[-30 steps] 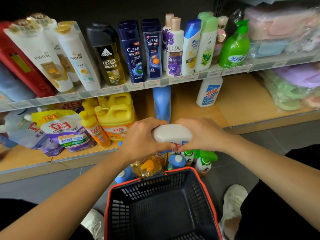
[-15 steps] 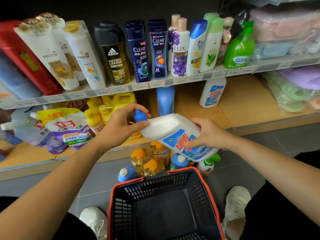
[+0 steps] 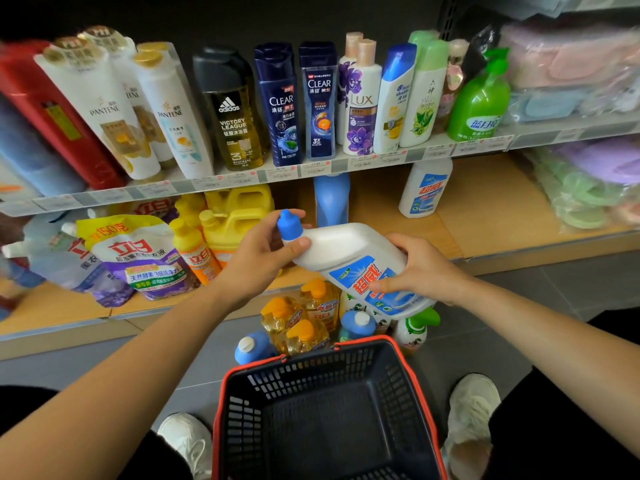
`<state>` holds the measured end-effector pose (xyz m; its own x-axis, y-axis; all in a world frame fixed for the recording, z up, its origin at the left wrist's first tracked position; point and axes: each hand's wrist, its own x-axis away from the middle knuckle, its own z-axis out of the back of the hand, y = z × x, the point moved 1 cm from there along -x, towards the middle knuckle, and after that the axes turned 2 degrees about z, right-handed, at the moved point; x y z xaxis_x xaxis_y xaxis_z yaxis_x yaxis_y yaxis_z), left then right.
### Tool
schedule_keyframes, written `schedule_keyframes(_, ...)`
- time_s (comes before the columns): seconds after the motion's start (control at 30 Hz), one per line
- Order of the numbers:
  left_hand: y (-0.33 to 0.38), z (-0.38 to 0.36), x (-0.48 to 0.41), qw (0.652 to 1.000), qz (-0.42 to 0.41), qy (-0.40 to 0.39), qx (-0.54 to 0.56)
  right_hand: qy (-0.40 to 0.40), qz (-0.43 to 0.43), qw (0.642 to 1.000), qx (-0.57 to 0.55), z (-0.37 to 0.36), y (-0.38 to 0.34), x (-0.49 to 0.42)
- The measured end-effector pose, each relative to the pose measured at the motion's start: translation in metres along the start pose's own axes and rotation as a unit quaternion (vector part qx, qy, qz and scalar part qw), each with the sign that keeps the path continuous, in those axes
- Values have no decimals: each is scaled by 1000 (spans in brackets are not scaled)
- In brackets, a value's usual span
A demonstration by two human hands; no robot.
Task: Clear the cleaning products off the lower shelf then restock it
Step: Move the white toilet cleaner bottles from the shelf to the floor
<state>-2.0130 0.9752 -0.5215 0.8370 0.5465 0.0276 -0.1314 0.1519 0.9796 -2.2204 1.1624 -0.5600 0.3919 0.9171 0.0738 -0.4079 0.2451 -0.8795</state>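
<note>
While the left hand (image 3: 256, 261) pinches the white bottle (image 3: 343, 247) near its blue cap (image 3: 290, 223) and the right hand (image 3: 420, 268) curls round its bottom, it tilts above the floor bottles (image 3: 304, 317); a slip could topple them.

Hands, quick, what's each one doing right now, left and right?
Left hand: closed, gripping the neck end of the white cleaner bottle, just below its blue cap.
Right hand: closed, holding the same bottle's lower body.
</note>
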Motion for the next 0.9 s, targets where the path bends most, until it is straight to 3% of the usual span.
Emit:
schedule_keyframes(0.1,-2,-8,-2,1000,17,15,8,25,11,999,40,3,2,0)
schedule_keyframes(0.4,16,-54,-34,989,-111,24,-99,103,79,985,112,29,-1,0)
schedule_keyframes(0.53,22,-73,-54,988,-122,24,-91,124,51,983,125,45,12,3)
schedule_keyframes(0.67,15,-84,-71,990,-120,-38,-67,172,8,978,120,66,28,12)
schedule_keyframes(0.9,-49,-105,-88,970,-39,-113,-211,286,-55,950,113,97,41,27)
